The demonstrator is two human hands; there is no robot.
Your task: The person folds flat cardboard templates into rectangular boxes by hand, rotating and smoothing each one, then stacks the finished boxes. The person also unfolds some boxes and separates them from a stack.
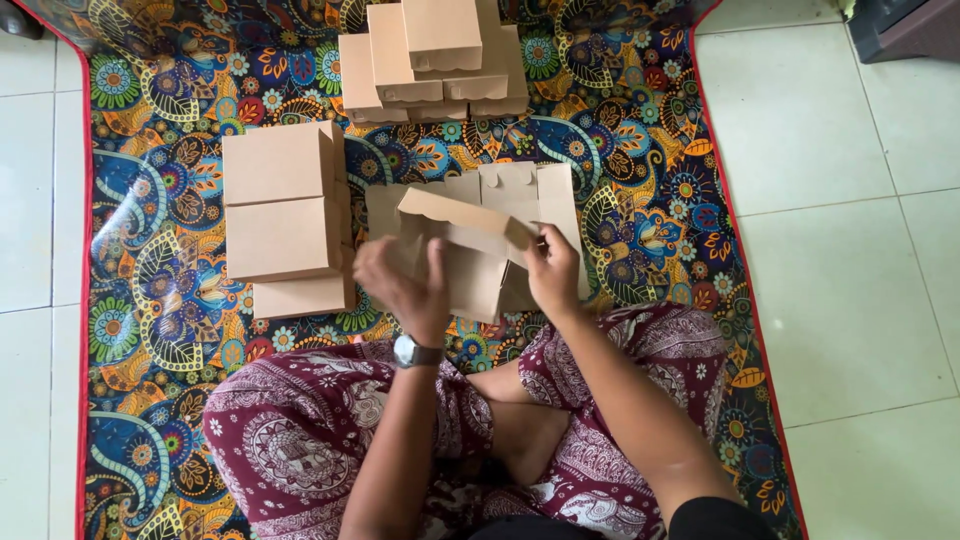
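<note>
I sit cross-legged on a patterned mat (150, 330). A brown cardboard box (470, 250), partly folded, is held between both hands above the mat. My left hand (405, 285), with a watch on its wrist, grips the box's left side. At the box's right edge my right hand (553, 270) pinches a flap. Under the box lies a stack of flat unfolded box blanks (520, 190).
Three finished brown boxes (285, 215) are stacked in a row at my left. More finished boxes (435, 55) are piled at the far edge of the mat. White floor tiles (840, 200) surround the mat. A dark object (900, 25) stands at the top right.
</note>
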